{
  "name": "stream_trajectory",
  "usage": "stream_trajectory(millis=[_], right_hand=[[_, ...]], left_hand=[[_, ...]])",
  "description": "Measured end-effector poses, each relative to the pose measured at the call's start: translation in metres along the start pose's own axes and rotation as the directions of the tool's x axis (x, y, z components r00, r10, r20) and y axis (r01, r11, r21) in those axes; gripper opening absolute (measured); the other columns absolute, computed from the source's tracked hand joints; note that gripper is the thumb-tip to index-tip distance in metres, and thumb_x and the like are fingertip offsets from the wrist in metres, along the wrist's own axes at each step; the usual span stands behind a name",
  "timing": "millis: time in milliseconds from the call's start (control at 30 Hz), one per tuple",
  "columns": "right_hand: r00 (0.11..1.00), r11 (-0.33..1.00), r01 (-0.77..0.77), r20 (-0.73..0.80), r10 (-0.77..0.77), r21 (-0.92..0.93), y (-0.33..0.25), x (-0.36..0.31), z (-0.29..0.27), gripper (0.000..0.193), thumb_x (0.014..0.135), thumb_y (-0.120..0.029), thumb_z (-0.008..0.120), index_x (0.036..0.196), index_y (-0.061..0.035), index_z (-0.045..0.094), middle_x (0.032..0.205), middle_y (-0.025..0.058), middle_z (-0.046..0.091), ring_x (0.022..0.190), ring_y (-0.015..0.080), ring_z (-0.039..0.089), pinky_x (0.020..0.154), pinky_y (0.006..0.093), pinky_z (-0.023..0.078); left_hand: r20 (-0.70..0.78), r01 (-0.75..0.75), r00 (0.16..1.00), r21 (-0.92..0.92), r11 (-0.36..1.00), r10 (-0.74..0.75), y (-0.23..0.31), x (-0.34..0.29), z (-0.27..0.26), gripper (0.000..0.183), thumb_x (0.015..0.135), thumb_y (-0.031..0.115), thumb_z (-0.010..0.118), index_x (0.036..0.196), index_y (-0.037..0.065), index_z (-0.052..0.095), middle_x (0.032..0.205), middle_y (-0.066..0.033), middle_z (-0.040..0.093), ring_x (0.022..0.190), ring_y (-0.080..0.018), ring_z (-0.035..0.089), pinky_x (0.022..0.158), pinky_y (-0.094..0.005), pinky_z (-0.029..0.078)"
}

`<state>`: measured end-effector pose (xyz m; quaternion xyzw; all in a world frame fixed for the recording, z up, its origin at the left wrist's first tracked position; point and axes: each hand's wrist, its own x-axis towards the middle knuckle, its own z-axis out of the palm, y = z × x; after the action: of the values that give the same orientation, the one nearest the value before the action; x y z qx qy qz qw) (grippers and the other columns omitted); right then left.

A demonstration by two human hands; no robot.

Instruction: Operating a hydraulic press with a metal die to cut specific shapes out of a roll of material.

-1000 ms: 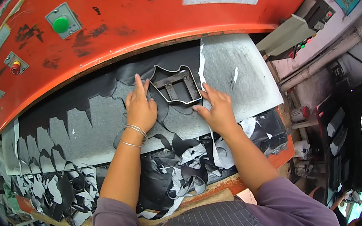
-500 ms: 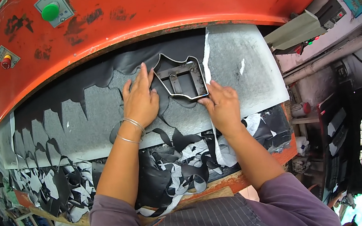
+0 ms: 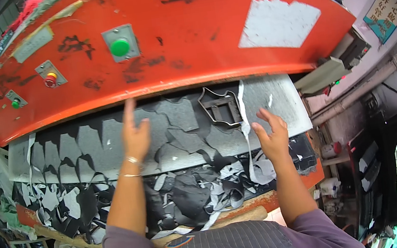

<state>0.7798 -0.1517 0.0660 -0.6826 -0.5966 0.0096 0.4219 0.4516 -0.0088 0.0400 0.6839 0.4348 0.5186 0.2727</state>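
Note:
A metal cutting die (image 3: 214,113), a house-shaped steel outline with crossbars, lies on the dark sheet material (image 3: 89,134) near the press's lower edge. My right hand (image 3: 275,136) is off to its right, fingers spread and holding nothing, beyond a white strip (image 3: 244,117). My left hand (image 3: 135,135) is well left of the die, raised and somewhat blurred. Its fingers point up toward the press front, the thumb stands apart, and nothing shows in it. Jagged cutouts run along the sheet's near side.
The red press beam (image 3: 196,38) spans the far side, with a large green button (image 3: 120,46), a red knob (image 3: 50,80) and a smaller green button (image 3: 16,103). The pale cutting board (image 3: 285,106) lies below it. Black and white scraps (image 3: 188,196) pile along the near edge.
Both hands have let go of the die and moved apart, the left one leftward, the right one rightward. The view has tilted up, showing more of the press. The die stays beside the white strip.

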Motion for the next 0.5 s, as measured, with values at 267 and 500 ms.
stream_trajectory(millis=[267, 500], right_hand=[[0.952, 0.896, 0.200, 0.138, -0.274, 0.396, -0.168, 0.011, 0.036, 0.046, 0.081, -0.032, 0.073, 0.117, -0.0063, 0.058, 0.093, 0.0131, 0.069, 0.086, 0.0260, 0.068, 0.077, 0.0369, 0.052], [0.973, 0.915, 0.222, -0.141, -0.184, 0.337, -0.274, 0.057, 0.078, 0.039, 0.082, -0.033, 0.071, 0.102, -0.0076, 0.049, 0.068, 0.0082, 0.062, 0.062, 0.0288, 0.063, 0.054, 0.0384, 0.048]], left_hand=[[-0.711, 0.242, 0.693, 0.069, 0.968, -0.122, -0.050, 0.017, -0.274, 0.069, 0.085, 0.006, 0.054, 0.146, -0.005, 0.024, 0.151, -0.0228, 0.029, 0.138, -0.0284, 0.033, 0.111, -0.0334, 0.026], [-0.621, 0.142, 0.778, 0.035, 0.989, -0.090, -0.057, 0.039, -0.393, 0.073, 0.087, 0.004, 0.049, 0.150, -0.001, 0.011, 0.153, -0.0214, 0.025, 0.141, -0.0284, 0.028, 0.112, -0.0322, 0.024]])
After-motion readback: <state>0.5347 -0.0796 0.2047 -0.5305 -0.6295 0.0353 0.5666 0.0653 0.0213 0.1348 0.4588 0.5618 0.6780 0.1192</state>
